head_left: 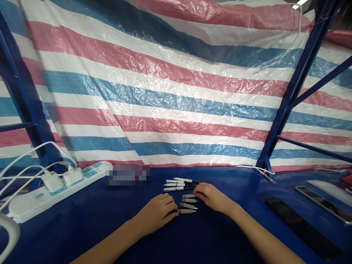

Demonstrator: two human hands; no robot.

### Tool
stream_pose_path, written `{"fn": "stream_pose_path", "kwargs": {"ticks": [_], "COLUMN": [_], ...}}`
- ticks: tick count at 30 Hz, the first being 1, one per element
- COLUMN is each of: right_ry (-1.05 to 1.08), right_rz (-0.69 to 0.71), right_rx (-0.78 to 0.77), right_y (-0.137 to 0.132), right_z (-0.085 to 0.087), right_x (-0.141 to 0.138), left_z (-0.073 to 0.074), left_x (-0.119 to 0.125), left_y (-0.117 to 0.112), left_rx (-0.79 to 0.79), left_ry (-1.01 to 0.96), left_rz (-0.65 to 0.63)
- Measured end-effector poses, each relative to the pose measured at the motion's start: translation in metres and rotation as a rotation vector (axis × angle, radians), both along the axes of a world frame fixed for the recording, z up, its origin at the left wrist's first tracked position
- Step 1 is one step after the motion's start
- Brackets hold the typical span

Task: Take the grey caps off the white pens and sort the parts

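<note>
Several grey pens (188,206) lie in a stacked row on the blue table, their tips pointing right. Behind them is a group of white pens (173,189) with dark ends, some lying close together. My left hand (158,212) rests on the table with curled fingers, its thumb and forefinger closed at the left end of the nearest grey pen. My right hand (210,196) comes from the right, fingers bent down and together at the right end of the farthest grey pen, covering its tip. A ring shows on one right finger.
A white power strip (35,201) with plugs and cables stands at the left. Beside it is a blurred-out object (127,176). On the right lie a long black object (301,225) and a phone (323,203). A striped sheet (165,91) hangs behind, between blue metal posts (291,88).
</note>
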State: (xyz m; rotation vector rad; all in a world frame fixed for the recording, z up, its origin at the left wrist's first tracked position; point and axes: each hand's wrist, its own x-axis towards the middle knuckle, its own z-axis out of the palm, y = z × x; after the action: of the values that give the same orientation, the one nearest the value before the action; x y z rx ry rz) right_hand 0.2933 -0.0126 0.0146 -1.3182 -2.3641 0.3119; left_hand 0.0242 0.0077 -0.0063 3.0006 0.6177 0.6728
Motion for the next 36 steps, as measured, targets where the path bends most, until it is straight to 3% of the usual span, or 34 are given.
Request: {"fn": "stream_pose_path", "kwargs": {"ticks": [9, 16, 29, 36], "right_ry": [-0.057, -0.075, -0.005, -0.003], "right_rz": [0.01, 0.01, 0.097, 0.093], "right_rx": [-0.105, -0.088, -0.07, -0.068], "right_y": [-0.016, -0.02, -0.021, -0.021], "right_z": [0.013, 0.01, 0.005, 0.007], "right_x": [-0.004, -0.009, -0.02, -0.018], "left_z": [-0.001, 0.005, 0.009, 0.006], "left_x": [-0.002, -0.004, -0.005, -0.007], "left_y": [0.002, -0.003, -0.007, -0.005], "left_rx": [0.017, 0.006, -0.035, -0.031], "left_ry": [-0.012, -0.006, -0.016, -0.014], "left_rz": [-0.022, -0.037, 0.145, 0.141]}}
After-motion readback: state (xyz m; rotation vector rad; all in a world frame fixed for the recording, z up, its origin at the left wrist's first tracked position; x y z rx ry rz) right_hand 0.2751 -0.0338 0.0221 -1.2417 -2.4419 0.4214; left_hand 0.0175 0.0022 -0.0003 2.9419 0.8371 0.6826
